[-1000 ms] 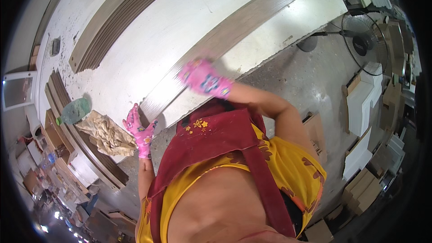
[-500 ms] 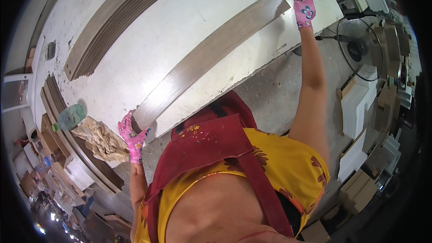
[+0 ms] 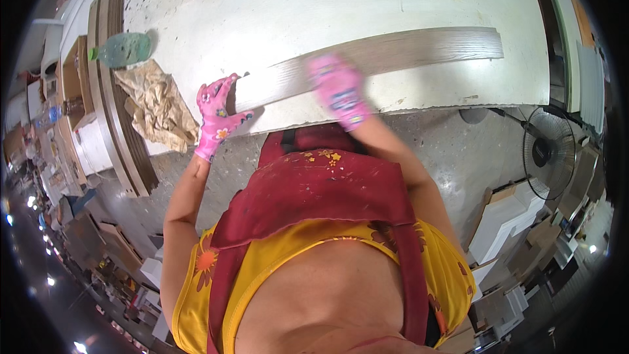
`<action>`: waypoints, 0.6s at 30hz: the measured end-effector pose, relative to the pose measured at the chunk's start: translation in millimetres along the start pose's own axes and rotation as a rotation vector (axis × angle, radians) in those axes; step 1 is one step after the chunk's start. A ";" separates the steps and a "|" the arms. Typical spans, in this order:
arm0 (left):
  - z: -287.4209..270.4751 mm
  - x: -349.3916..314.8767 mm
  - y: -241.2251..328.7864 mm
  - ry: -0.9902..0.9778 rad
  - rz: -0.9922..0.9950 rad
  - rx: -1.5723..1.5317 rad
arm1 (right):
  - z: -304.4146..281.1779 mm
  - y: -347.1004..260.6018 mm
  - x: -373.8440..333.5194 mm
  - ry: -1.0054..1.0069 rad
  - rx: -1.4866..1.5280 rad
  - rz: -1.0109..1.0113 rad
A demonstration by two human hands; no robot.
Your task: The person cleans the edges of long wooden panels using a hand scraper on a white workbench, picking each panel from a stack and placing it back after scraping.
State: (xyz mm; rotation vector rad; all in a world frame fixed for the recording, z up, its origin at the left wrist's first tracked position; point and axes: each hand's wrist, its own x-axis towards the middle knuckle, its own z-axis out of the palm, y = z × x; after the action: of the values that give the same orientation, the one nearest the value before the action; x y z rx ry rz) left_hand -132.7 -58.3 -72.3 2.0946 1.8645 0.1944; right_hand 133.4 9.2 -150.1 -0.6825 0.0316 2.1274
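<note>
While a long grey plank (image 3: 367,65) lies flat on the white table (image 3: 327,6), the left hand (image 3: 218,118), in a pink glove, is clamped on the plank's near end. The right hand (image 3: 337,88), blurred, rests on the plank just beside it; whether its fingers grip cannot be told. Beyond the left hand lie crumpled brown paper (image 3: 157,108) and a green bottle (image 3: 121,49).

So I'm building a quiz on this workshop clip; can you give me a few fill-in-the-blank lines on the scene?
1. The left hand grips the left end of a long grey ____.
2. Both hands wear ____ gloves.
3. The plank lies on a ____ table.
4. The blurred right hand rests on the plank's ____ edge.

Missing words: plank; pink; white; near
</note>
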 end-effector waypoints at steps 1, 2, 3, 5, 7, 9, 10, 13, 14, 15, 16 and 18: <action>-0.8 -1.1 -1.6 -0.011 0.008 0.007 | 16.4 35.6 -2.6 0.056 0.062 0.081; -3.3 -3.9 -5.2 -0.020 0.004 0.016 | 18.7 41.5 -2.8 0.026 -0.012 0.017; -11.0 1.5 -17.0 -0.028 0.082 -0.194 | 19.8 48.4 -1.7 0.004 -0.080 -0.058; -20.5 -7.8 -32.2 0.070 -0.054 -0.507 | 21.0 58.8 5.1 -0.053 -0.207 -0.205; -16.8 -22.4 -59.6 0.212 -0.180 -0.873 | 22.5 43.7 5.2 -0.010 -0.732 -0.404; -14.2 -39.1 -74.4 0.161 -0.398 -0.983 | 20.6 1.0 -8.2 0.240 -1.639 -0.646; -17.9 -44.0 -72.8 0.105 -0.483 -0.968 | 17.3 -23.4 -16.2 0.431 -2.073 -0.772; -5.4 -49.1 -82.2 0.092 -0.524 -1.178 | 11.7 -32.5 -21.9 0.629 -2.168 -1.082; 3.7 -48.1 -91.1 0.076 -0.544 -1.312 | 0.7 -16.3 -10.8 0.451 -2.143 -1.015; 8.8 -45.0 -97.3 0.071 -0.543 -1.354 | -7.6 8.6 5.3 0.300 -2.087 -0.893; 12.7 -42.8 -102.1 0.069 -0.542 -1.397 | -15.6 33.6 21.7 0.166 -2.017 -0.761; 13.8 -38.2 -105.7 0.035 -0.478 -1.467 | -2.4 110.3 54.3 -0.032 -1.793 -0.411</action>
State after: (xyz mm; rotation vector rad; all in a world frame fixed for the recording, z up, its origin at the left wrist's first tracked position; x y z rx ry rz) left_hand -232.7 -88.4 -115.8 0.6361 1.3512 1.0595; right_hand 25.8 -19.0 -202.4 -1.3841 -1.9817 1.2667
